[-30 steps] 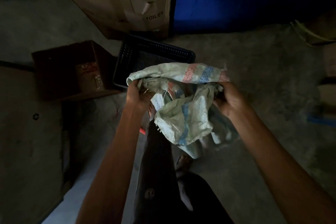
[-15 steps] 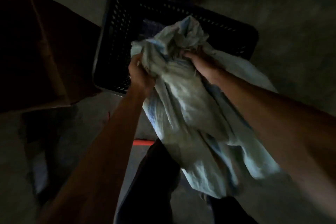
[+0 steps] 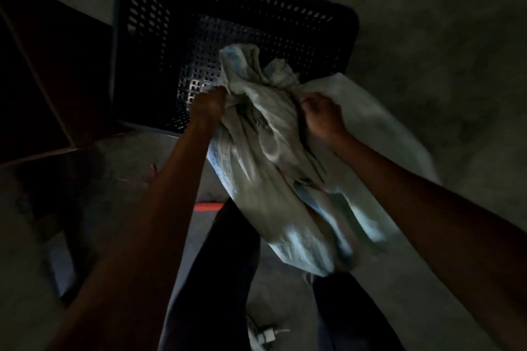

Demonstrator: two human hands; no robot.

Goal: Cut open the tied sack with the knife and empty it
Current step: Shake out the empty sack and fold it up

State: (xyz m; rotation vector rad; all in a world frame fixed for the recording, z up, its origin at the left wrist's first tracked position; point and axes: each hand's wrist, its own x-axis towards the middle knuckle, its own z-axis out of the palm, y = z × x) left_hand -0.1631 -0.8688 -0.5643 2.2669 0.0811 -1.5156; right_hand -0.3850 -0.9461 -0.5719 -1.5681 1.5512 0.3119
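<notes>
Pale sack (image 3: 268,157) in left hand (image 3: 209,102), right hand (image 3: 322,114) (apparently).

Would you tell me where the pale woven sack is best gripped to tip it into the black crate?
Grip the gathered fabric below the bunched neck of the pale woven sack, one hand per side, coming from the near end, as the left hand and right hand do. The neck points over the black perforated plastic crate, so this likely steers it best.

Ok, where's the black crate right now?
The crate sits on the floor at upper centre of the head view, just beyond the sack gripped by the left hand and right hand, with a cardboard box to its left.
</notes>
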